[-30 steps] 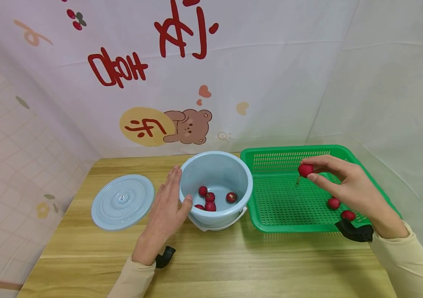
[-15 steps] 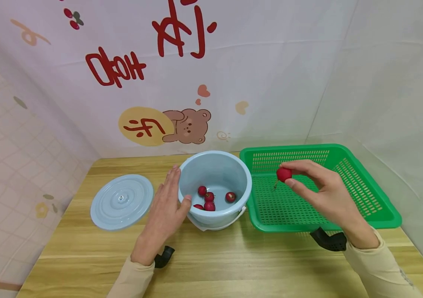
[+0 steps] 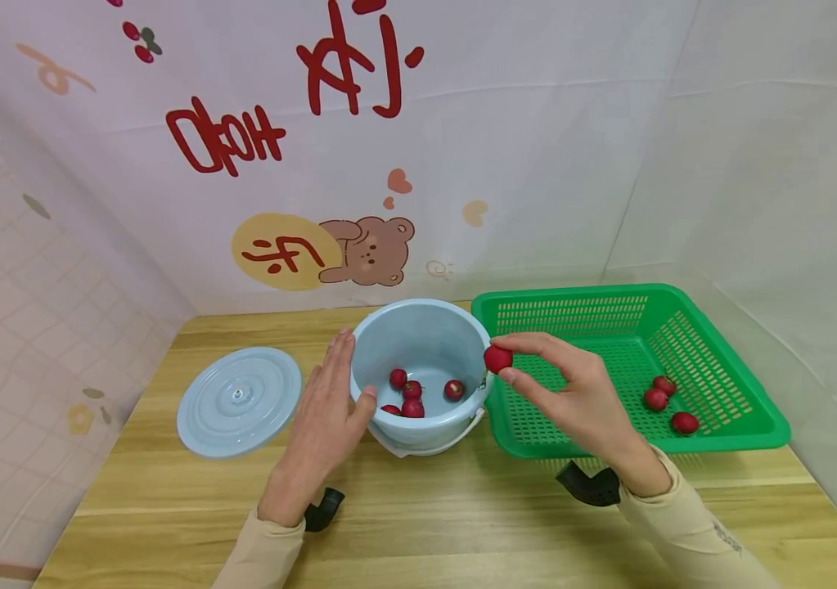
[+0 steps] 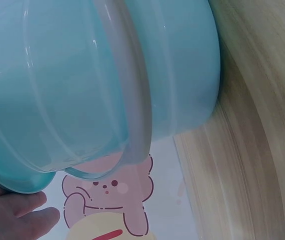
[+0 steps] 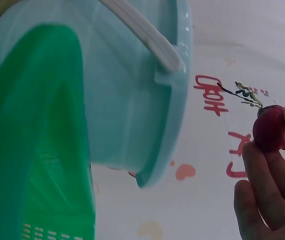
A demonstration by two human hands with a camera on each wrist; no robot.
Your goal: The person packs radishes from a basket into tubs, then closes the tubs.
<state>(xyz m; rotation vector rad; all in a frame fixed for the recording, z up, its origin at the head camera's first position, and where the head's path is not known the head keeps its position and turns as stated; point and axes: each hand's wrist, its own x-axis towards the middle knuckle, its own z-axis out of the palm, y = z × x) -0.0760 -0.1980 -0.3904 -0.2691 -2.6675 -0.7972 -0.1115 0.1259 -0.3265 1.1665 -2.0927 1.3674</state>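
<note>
In the head view my right hand (image 3: 573, 397) pinches a small red radish (image 3: 497, 359) between thumb and fingers, at the right rim of the light blue bucket (image 3: 418, 442). Thin stems show on the held radish (image 5: 270, 129) in the right wrist view. My left hand (image 3: 326, 425) rests with straight fingers against the bucket's left side, its thumb at the rim. Several radishes (image 3: 412, 407) lie on the bucket's bottom. To the right, a green plastic basket (image 3: 727, 360) has 3 more radishes (image 3: 656, 399) in its right part.
A round blue lid (image 3: 241, 409) lies on the wooden table (image 3: 418, 523), left of the bucket. The basket stands close beside the bucket. The bucket's white handle (image 3: 455, 438) hangs down at the front. Behind is a white printed cloth (image 3: 536, 164).
My right hand has carried the radish leftward from over the basket to the bucket's right rim. The basket's radishes have come into view. My left hand has stayed at the bucket.
</note>
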